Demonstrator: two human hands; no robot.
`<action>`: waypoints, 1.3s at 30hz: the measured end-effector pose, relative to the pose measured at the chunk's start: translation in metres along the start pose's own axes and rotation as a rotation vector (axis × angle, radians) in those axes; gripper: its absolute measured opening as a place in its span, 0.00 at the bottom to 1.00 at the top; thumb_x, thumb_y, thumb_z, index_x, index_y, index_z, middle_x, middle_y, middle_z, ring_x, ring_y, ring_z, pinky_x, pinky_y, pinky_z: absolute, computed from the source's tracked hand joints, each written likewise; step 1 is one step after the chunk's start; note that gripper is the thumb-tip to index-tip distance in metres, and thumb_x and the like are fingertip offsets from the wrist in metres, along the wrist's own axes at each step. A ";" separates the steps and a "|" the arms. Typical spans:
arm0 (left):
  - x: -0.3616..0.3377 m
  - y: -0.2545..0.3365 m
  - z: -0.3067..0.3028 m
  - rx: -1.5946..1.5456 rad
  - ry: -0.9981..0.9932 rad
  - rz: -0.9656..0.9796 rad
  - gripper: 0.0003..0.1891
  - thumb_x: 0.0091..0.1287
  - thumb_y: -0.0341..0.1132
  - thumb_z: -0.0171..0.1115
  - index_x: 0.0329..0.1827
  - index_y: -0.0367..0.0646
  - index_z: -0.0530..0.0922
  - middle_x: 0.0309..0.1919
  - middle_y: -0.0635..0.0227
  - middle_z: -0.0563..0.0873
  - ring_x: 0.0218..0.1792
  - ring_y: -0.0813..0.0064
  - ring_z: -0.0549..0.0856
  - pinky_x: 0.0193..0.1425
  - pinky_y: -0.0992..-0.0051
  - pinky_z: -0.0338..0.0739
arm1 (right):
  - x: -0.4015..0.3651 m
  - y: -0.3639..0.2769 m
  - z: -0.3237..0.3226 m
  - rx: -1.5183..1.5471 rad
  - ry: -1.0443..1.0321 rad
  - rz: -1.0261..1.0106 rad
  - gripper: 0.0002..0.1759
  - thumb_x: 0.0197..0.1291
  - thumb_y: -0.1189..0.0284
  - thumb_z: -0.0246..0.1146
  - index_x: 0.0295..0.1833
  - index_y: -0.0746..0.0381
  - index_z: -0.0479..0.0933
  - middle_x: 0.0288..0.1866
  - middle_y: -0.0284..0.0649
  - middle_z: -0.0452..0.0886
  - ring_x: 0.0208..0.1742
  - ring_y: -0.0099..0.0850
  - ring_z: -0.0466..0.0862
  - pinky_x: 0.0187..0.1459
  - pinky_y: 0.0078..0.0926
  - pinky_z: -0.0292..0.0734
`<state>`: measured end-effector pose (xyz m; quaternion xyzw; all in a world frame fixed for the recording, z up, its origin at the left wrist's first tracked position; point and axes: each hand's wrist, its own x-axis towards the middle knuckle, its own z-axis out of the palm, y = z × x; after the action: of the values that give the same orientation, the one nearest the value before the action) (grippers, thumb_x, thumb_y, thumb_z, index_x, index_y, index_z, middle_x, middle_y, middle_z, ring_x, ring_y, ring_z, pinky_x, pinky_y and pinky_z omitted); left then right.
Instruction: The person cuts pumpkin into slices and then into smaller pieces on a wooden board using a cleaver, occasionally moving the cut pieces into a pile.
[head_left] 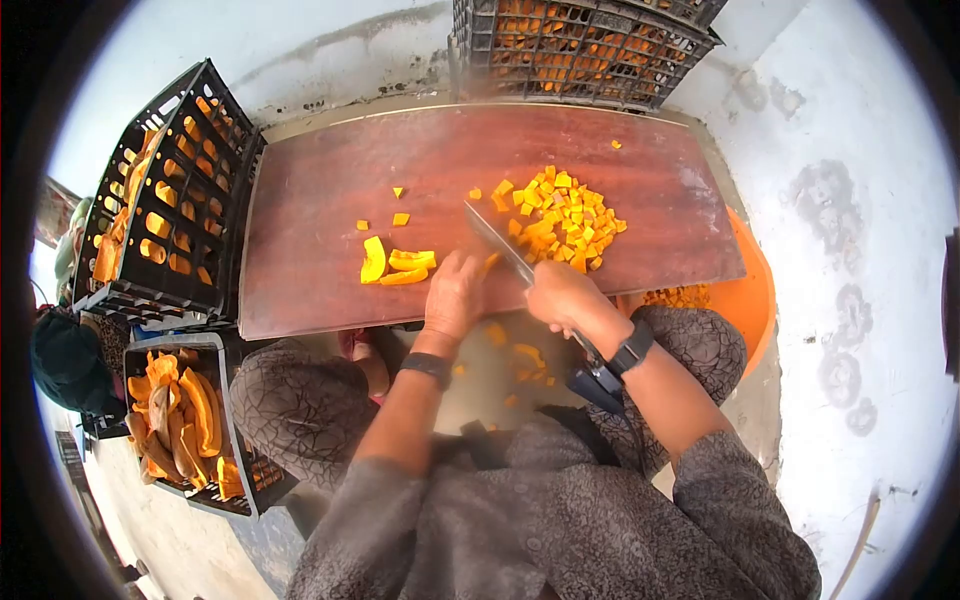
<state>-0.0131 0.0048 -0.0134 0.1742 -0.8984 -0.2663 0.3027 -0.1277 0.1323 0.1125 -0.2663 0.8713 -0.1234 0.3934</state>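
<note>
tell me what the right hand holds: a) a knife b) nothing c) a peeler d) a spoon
a: the right hand is closed round the handle of a knife, whose blade angles down onto the board beside the cubes.

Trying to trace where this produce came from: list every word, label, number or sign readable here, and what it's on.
None can be read: no text shows on the black crates, the wooden board or the knife. The left wristband and right wristband are too small to show any marking.
</note>
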 end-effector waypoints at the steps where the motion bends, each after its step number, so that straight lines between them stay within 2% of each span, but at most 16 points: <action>1: 0.000 0.001 -0.002 -0.004 -0.011 0.006 0.09 0.60 0.25 0.63 0.44 0.40 0.78 0.38 0.52 0.79 0.43 0.46 0.81 0.47 0.55 0.79 | 0.003 -0.001 0.000 0.001 0.000 0.001 0.11 0.61 0.72 0.56 0.38 0.70 0.78 0.21 0.47 0.81 0.19 0.37 0.83 0.19 0.36 0.75; 3: 0.002 0.002 -0.002 -0.008 -0.017 0.017 0.09 0.59 0.23 0.63 0.42 0.41 0.78 0.38 0.52 0.79 0.42 0.46 0.82 0.46 0.54 0.79 | 0.007 -0.004 -0.002 -0.030 0.007 -0.015 0.10 0.57 0.75 0.54 0.38 0.69 0.78 0.21 0.48 0.80 0.20 0.37 0.83 0.20 0.35 0.76; 7: 0.001 0.002 -0.005 -0.067 -0.022 -0.007 0.09 0.61 0.24 0.63 0.43 0.41 0.79 0.37 0.53 0.80 0.42 0.47 0.82 0.45 0.54 0.79 | 0.015 0.005 0.003 0.038 -0.014 -0.008 0.11 0.60 0.72 0.55 0.39 0.69 0.77 0.22 0.48 0.81 0.20 0.36 0.83 0.20 0.35 0.76; 9: 0.001 0.004 -0.007 -0.071 -0.034 -0.019 0.09 0.62 0.25 0.64 0.44 0.41 0.79 0.38 0.53 0.81 0.42 0.47 0.82 0.46 0.56 0.80 | 0.011 0.020 0.005 0.354 0.042 -0.086 0.16 0.68 0.68 0.58 0.35 0.73 0.76 0.20 0.45 0.78 0.17 0.33 0.79 0.19 0.33 0.75; 12: 0.002 0.006 -0.005 -0.141 0.036 0.017 0.10 0.61 0.24 0.64 0.45 0.41 0.79 0.41 0.53 0.82 0.43 0.47 0.83 0.46 0.56 0.81 | 0.009 0.022 0.004 0.404 0.072 -0.065 0.17 0.68 0.66 0.59 0.34 0.72 0.76 0.19 0.43 0.78 0.17 0.31 0.79 0.19 0.33 0.75; 15: 0.001 0.002 -0.003 -0.114 0.037 -0.007 0.10 0.60 0.23 0.64 0.45 0.41 0.79 0.42 0.53 0.82 0.43 0.48 0.83 0.46 0.57 0.81 | 0.006 0.020 0.011 0.391 0.058 -0.047 0.19 0.69 0.65 0.59 0.34 0.73 0.76 0.19 0.42 0.78 0.17 0.31 0.79 0.19 0.32 0.75; 19: -0.001 0.002 -0.002 -0.140 0.032 -0.011 0.09 0.63 0.26 0.63 0.45 0.43 0.78 0.43 0.53 0.81 0.44 0.45 0.83 0.47 0.54 0.80 | -0.012 0.014 0.006 0.280 0.047 -0.081 0.19 0.70 0.65 0.59 0.34 0.73 0.76 0.20 0.42 0.78 0.17 0.32 0.79 0.20 0.32 0.76; 25: 0.002 0.005 -0.005 -0.126 0.023 0.013 0.09 0.61 0.24 0.64 0.44 0.41 0.77 0.42 0.54 0.81 0.43 0.47 0.83 0.46 0.57 0.80 | -0.022 0.010 0.008 0.084 0.160 -0.179 0.22 0.70 0.64 0.59 0.32 0.74 0.78 0.18 0.45 0.79 0.17 0.36 0.81 0.23 0.35 0.77; 27: 0.002 0.008 -0.008 -0.123 0.040 0.042 0.10 0.61 0.23 0.65 0.43 0.40 0.77 0.40 0.55 0.81 0.42 0.48 0.83 0.45 0.58 0.80 | -0.027 0.006 0.006 0.051 0.131 -0.105 0.18 0.66 0.63 0.61 0.39 0.70 0.83 0.40 0.62 0.84 0.47 0.60 0.84 0.50 0.51 0.77; 31: 0.002 0.008 -0.009 -0.106 0.000 0.019 0.09 0.61 0.23 0.63 0.44 0.40 0.77 0.40 0.54 0.80 0.43 0.47 0.82 0.45 0.57 0.80 | -0.027 0.006 0.005 -0.014 0.116 -0.104 0.18 0.66 0.64 0.61 0.40 0.70 0.83 0.41 0.62 0.84 0.47 0.60 0.83 0.50 0.52 0.77; 33: 0.002 0.008 -0.009 -0.101 -0.005 0.020 0.09 0.61 0.23 0.63 0.44 0.40 0.77 0.41 0.53 0.79 0.43 0.46 0.82 0.46 0.56 0.80 | -0.028 0.004 0.003 -0.035 0.092 -0.102 0.18 0.66 0.64 0.60 0.36 0.70 0.82 0.34 0.61 0.84 0.39 0.57 0.86 0.44 0.49 0.79; 34: 0.002 0.008 -0.009 -0.105 -0.001 0.032 0.10 0.60 0.23 0.63 0.44 0.40 0.77 0.40 0.53 0.79 0.43 0.46 0.82 0.46 0.56 0.79 | -0.028 0.003 0.002 -0.037 0.090 -0.102 0.18 0.66 0.64 0.60 0.36 0.70 0.82 0.34 0.61 0.84 0.39 0.57 0.86 0.44 0.49 0.79; 36: 0.002 0.007 -0.009 -0.111 0.001 0.043 0.10 0.60 0.22 0.63 0.44 0.39 0.77 0.40 0.53 0.79 0.43 0.46 0.82 0.46 0.56 0.79 | -0.028 0.002 -0.001 0.006 0.017 -0.101 0.21 0.70 0.66 0.58 0.35 0.77 0.79 0.19 0.51 0.80 0.18 0.41 0.83 0.24 0.38 0.80; 39: 0.003 0.007 -0.010 -0.118 -0.028 0.031 0.10 0.60 0.22 0.63 0.44 0.39 0.77 0.40 0.52 0.79 0.43 0.45 0.81 0.46 0.55 0.79 | -0.025 -0.006 -0.004 -0.066 -0.037 -0.055 0.20 0.70 0.68 0.57 0.38 0.78 0.79 0.20 0.51 0.80 0.19 0.41 0.83 0.24 0.38 0.80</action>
<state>-0.0102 0.0056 -0.0015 0.1384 -0.8878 -0.3164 0.3041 -0.1152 0.1414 0.1332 -0.3054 0.8598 -0.1004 0.3967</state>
